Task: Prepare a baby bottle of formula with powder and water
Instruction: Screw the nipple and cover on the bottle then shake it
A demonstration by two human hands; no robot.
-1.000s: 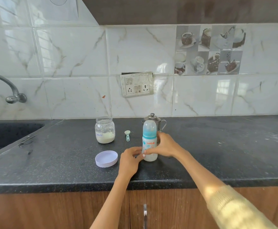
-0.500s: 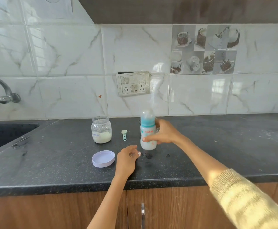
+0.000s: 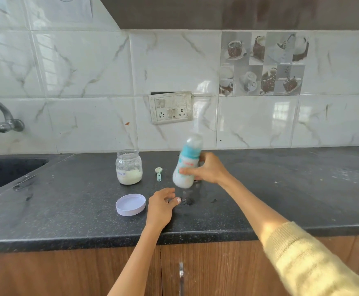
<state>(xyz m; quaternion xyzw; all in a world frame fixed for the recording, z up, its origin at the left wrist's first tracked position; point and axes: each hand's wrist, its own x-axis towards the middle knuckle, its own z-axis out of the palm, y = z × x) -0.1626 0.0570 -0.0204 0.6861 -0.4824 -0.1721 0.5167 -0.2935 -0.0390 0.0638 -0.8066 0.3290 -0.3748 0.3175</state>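
Observation:
My right hand point(image 3: 207, 170) grips a capped baby bottle point(image 3: 187, 162) with a teal collar and white liquid inside. The bottle is off the counter, tilted with its top to the right, and blurred by motion. My left hand point(image 3: 160, 205) rests on the dark counter point(image 3: 281, 195) just below it, fingers relaxed and holding nothing. A glass jar of white powder point(image 3: 129, 167) stands open to the left of the bottle. Its lilac lid point(image 3: 130, 204) lies upside down beside my left hand. A small green scoop point(image 3: 159, 173) lies between jar and bottle.
A dark sink point(image 3: 5, 171) with a wall tap point(image 3: 2, 117) is at the far left. A switch and socket plate point(image 3: 171, 107) hangs on the tiled wall behind the bottle. Small wet marks point(image 3: 188, 202) dot the counter under the bottle. Wooden cabinet doors point(image 3: 181, 276) are below.
My right hand lifted the bottle from the counter and tipped it to the right. My left hand let go of the bottle's base and settled onto the counter. The steel jug is now hidden.

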